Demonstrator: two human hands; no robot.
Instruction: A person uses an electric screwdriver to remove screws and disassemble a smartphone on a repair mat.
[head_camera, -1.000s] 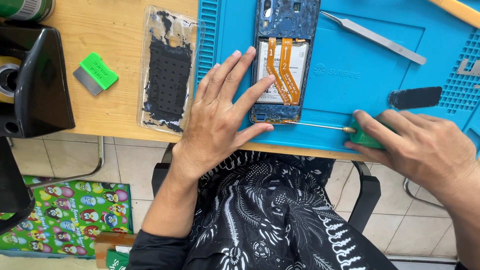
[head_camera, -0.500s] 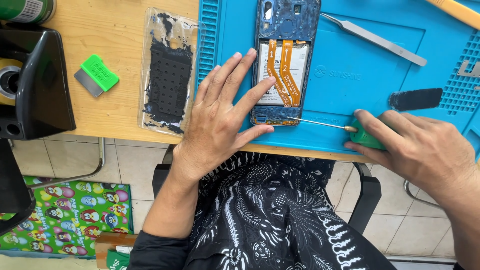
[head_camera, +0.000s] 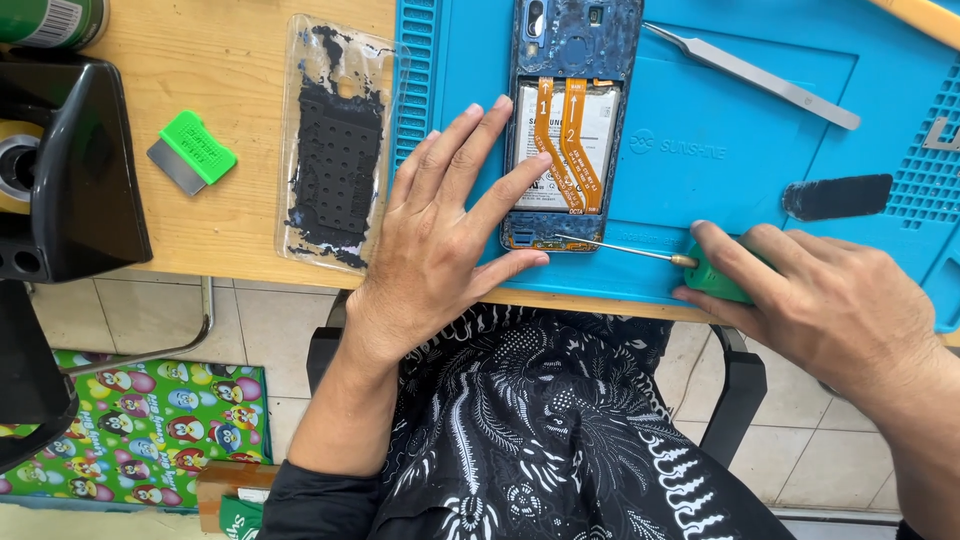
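Bracing opened phone (head_camera: 570, 130) left, screwdriver (head_camera: 640, 252) right

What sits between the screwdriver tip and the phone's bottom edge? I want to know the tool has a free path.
Nothing visible. The screwdriver in the right hand runs bare across the blue mat, its tip already at the opened phone bottom edge. The left hand rests on the phone's left side, its thumb just below the tip.
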